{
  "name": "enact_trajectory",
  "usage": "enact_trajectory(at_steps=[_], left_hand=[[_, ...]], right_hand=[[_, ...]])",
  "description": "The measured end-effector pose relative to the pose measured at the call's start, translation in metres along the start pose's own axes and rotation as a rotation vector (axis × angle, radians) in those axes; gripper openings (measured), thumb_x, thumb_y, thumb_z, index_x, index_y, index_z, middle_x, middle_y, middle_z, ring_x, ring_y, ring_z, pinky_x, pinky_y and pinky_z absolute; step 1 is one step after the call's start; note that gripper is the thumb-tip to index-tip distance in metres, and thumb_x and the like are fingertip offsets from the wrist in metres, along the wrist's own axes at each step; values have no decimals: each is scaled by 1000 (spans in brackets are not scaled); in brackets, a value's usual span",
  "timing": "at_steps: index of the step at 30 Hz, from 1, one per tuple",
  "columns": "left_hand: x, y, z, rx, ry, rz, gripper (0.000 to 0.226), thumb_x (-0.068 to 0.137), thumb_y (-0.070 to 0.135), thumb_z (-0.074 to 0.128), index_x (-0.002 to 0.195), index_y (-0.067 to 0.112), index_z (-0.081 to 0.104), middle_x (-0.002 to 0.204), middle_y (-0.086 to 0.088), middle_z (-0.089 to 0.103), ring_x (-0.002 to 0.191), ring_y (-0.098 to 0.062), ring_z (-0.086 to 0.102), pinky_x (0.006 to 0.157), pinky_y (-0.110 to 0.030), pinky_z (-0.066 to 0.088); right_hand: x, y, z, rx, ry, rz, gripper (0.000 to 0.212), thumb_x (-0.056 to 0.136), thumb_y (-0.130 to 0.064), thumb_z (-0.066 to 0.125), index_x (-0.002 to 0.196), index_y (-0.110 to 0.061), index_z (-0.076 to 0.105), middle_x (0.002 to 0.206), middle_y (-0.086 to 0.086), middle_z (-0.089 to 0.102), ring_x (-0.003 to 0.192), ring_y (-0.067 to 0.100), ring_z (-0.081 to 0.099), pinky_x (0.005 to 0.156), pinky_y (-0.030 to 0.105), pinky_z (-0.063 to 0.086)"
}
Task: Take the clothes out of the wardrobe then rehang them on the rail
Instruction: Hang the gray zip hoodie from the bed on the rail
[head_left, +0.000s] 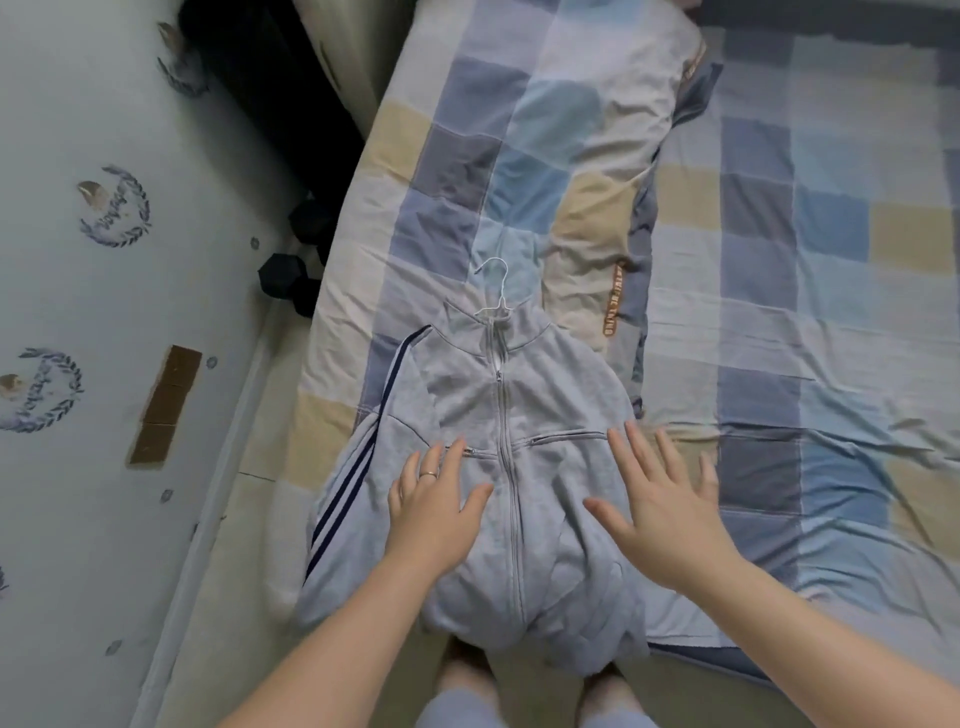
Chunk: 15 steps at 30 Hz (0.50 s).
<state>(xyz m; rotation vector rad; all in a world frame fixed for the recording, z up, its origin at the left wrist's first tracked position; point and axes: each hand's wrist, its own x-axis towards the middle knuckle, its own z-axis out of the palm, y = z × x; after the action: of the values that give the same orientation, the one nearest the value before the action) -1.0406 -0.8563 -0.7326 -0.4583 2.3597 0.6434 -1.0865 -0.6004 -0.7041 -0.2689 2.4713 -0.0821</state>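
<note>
A light grey zip-up jacket (498, 415) with dark stripes down its sleeve lies flat on the bed, front up and zipped, its hem hanging over the near edge. A white wire hanger (492, 293) sits inside it, hook poking out past the collar. My left hand (434, 501), wearing a ring, rests spread on the jacket's left chest. To the right of the zip my right hand (657, 501) hovers with fingers apart, over the jacket's right side. Neither hand grips anything.
The bed (779, 260) carries a blue, grey and beige checked cover with a folded quilt (545, 130) of the same pattern. A pale patterned wall (104, 312) stands close on the left. Dark dumbbells (288, 275) lie in the narrow floor gap.
</note>
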Motion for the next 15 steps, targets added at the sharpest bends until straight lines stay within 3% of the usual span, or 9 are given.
enact_trajectory(at_steps=[7, 12, 15], left_hand=[[176, -57, 37, 291, 5, 127, 69, 100, 59, 32, 158, 33, 5, 167, -1, -6, 152, -26, -12, 122, -52, 1], [270, -77, 39, 343, 264, 140, 73, 98, 51, 44, 158, 25, 13, 167, -6, -1, 152, -34, -3, 120, -54, 3], [305, -78, 26, 272, 359, 111, 76, 96, 46, 51, 157, 22, 14, 166, -5, 10, 148, -36, 15, 117, -53, 14]], right_hand=[[142, -16, 72, 7, -75, 80, 81, 89, -74, 17, 154, -35, -13, 162, -13, -18, 151, 19, -11, 119, 57, -2], [257, -16, 102, 10, -14, 101, 80, 91, -73, 25, 155, -34, -6, 164, -9, -12, 151, 23, -6, 118, 56, 3], [316, -11, 104, 6, 64, 97, 81, 92, -69, 30, 155, -31, -3, 165, -7, -6, 151, 26, -3, 118, 56, 7]])
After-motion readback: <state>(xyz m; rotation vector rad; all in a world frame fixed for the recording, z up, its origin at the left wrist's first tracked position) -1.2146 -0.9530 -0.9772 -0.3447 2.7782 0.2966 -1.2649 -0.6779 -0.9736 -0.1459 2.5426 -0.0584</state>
